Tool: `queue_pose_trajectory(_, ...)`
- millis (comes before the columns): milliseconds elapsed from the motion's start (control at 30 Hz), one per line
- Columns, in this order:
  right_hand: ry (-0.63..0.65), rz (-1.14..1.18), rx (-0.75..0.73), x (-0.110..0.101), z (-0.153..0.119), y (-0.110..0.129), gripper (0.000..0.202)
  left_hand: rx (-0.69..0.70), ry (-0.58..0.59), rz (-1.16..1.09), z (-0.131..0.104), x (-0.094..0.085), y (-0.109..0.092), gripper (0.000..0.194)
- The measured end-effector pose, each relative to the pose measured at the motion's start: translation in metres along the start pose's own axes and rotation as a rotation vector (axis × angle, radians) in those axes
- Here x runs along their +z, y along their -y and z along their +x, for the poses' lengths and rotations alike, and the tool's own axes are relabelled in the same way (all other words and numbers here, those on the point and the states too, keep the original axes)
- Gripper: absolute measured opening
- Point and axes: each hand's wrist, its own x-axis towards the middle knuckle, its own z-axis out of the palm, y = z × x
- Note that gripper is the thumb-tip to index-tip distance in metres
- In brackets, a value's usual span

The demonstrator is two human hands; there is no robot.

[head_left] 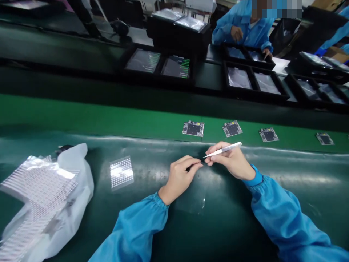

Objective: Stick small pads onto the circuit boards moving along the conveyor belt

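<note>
Head view: clasped white tweezers in the right grip, pinched a tiny, unclear piece in the left grip over the bench; risked dropping it through a slackened pinch; faced circuit boards beyond.

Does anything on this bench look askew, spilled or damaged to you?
Printed sheets lie heaped askew over a crumpled white bag at left. On the green strip, the second circuit board from left is turned slightly out of line. I see no spill or damage.
</note>
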Motion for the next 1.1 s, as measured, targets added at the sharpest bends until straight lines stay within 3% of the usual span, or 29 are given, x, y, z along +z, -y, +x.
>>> queue_pose_trajectory(300, -0.159, -0.187, -0.012, 0.009, -0.005, -0.008, 0.027, 0.088, 0.03, 0.047, 0.0, 0.002, 0.0, 0.014)
queue_pose_trajectory(1100, -0.137, -0.167, 0.026, 0.013, 0.0, -0.008, 0.033, 0.101, 0.028, 0.067, -0.001, 0.002, 0.0, 0.015)
